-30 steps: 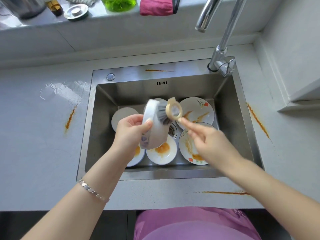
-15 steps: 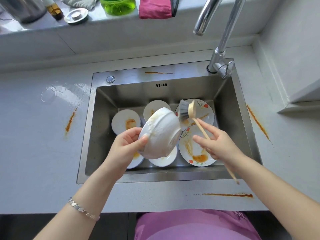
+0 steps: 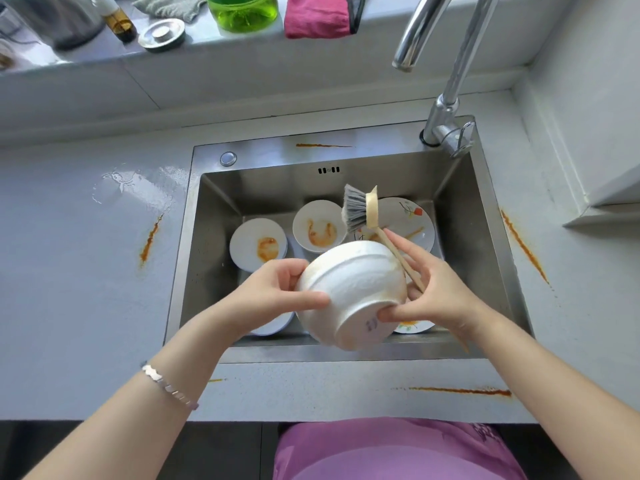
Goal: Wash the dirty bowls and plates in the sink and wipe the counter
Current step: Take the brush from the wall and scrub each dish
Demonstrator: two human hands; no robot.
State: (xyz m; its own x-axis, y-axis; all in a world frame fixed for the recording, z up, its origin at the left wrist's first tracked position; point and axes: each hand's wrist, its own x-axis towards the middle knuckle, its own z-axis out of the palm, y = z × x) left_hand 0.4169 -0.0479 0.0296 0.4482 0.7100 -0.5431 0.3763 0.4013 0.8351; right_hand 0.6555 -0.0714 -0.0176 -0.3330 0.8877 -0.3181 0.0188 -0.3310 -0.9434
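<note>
A pale grey desk [image 3: 86,289], streaked with orange smears [image 3: 149,239], surrounds a steel sink [image 3: 207,254]. Over the basin the left grip [image 3: 277,292] clasps a white bowl [image 3: 349,289] at its rim, with the base tilted toward the camera (rusty residue rings it). The right grip [image 3: 440,292] rests its thumb on the bowl's base and pinches the handle of the brush [image 3: 360,211], whose bristles stand beyond its fingertips. Soiled plates [image 3: 249,237] lie beneath both grips.

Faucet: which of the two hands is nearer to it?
Right. The right hand, holding the brush and touching the bowl, is in front of the faucet, slightly to its left. The left hand grips the bowl's other side, farther left.
</note>
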